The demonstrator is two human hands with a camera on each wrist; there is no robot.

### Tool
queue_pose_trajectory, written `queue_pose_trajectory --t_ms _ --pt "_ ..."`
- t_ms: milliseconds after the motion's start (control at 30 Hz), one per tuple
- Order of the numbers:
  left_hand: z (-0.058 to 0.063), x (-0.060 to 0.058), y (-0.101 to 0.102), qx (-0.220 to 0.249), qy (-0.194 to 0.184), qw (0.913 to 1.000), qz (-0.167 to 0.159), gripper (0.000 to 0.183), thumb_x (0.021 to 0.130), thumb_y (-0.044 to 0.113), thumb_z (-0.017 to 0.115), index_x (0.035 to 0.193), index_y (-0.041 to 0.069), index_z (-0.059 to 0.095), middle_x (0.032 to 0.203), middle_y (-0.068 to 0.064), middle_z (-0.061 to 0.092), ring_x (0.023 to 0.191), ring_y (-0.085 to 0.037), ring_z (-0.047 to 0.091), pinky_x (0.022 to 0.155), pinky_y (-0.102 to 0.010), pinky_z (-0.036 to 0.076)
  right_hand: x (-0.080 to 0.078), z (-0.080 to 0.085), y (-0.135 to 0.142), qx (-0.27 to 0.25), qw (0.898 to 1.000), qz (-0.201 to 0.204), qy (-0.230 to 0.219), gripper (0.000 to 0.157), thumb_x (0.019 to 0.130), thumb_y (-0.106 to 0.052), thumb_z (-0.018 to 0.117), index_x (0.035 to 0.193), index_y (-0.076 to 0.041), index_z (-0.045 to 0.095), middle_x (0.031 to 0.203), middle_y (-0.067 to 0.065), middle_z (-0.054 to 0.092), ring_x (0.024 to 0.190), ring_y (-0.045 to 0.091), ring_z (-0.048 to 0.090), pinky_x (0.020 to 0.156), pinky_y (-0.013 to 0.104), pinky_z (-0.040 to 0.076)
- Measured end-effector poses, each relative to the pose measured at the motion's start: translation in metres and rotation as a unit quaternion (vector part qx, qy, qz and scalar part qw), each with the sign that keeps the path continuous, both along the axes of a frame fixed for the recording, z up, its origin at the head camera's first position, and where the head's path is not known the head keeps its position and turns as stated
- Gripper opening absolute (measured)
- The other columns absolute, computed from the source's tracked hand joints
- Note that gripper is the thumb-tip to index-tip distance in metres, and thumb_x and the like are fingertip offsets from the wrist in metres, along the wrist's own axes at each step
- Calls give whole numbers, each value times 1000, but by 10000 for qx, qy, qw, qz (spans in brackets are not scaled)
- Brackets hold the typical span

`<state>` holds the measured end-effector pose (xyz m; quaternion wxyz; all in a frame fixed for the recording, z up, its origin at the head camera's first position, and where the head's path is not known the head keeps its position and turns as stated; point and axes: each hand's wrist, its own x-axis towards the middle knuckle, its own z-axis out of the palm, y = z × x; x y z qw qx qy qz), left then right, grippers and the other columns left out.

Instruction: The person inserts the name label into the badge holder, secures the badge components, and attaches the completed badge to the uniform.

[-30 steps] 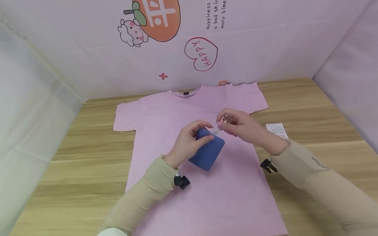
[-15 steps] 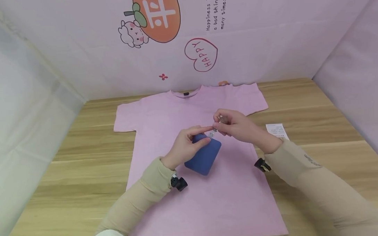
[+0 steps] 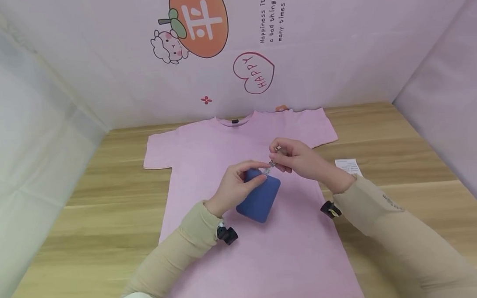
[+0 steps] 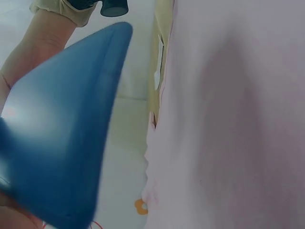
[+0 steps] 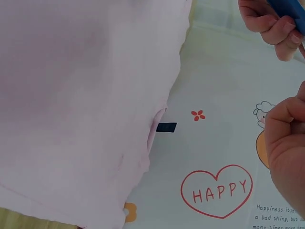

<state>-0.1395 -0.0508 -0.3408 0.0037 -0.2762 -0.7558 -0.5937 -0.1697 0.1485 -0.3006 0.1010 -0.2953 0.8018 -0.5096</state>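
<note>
My left hand [image 3: 233, 186] pinches the top edge of a blue flat card holder [image 3: 259, 203] between thumb and fingers. The holder hangs tilted above a pink T-shirt [image 3: 227, 268]. From its top edge runs a short clear strap [image 3: 267, 171] with a round stud. My right hand [image 3: 300, 161], its fingers curled, pinches a small shiny metal piece [image 3: 272, 164] at the strap's far end; most of that piece is hidden by the fingers. In the left wrist view the card holder [image 4: 62, 129] fills the left side. My right hand [image 5: 288, 138] shows at the right wrist view's edge.
The shirt lies spread flat on a wood-grain table [image 3: 106, 215], collar toward the back. A white printed paper slip [image 3: 347, 166] lies to its right. Behind the table hangs a pale printed cloth [image 3: 318, 54], with more cloth at both sides.
My right hand has moved slightly left, closer to my left hand. The card holder has shifted a little left and down. My left forefinger has straightened toward the metal piece.
</note>
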Motion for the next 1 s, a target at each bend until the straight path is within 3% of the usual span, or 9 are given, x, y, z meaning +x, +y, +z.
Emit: queue_pose_trajectory --t_ms 67,267,600,800,1000 --pt "-1 0 2 -77 -223 9996 -128 25 87 1 64 112 -3 62 107 -18 66 96 -13 60 84 -21 48 -1 -2 -1 38 10000 -44 -31 6 96 -2 48 91 1 49 59 0 46 51 9 40 49 21 37" --pt "-4 -2 5 -285 -772 9960 -361 21 90 2 61 110 -1 55 105 -21 68 97 -24 67 79 -22 52 -2 -7 -3 201 9998 -25 -49 6 96 -2 50 91 -1 49 58 1 47 50 8 41 47 20 35" --pt "-1 -6 11 -563 -430 9975 -13 16 85 1 66 101 -2 65 107 -18 69 94 -24 67 80 -22 52 -4 -12 -2 293 9991 -285 -51 8 94 -1 53 88 -2 47 57 -1 44 47 6 33 46 20 27" --pt "-6 -6 17 -101 -200 9993 305 8 81 -8 66 89 -8 63 93 -24 70 91 -29 66 84 -25 51 -8 -16 -3 79 9992 -273 -274 8 95 0 52 89 -1 46 56 -2 45 47 6 33 46 20 27" --pt "-9 -3 21 196 -212 9981 547 5 77 -10 68 81 -8 66 85 -23 70 80 -18 65 75 -20 50 -11 -27 1 -203 9973 -420 -565 9 96 -2 49 90 -1 44 58 -2 44 53 7 39 51 19 31"
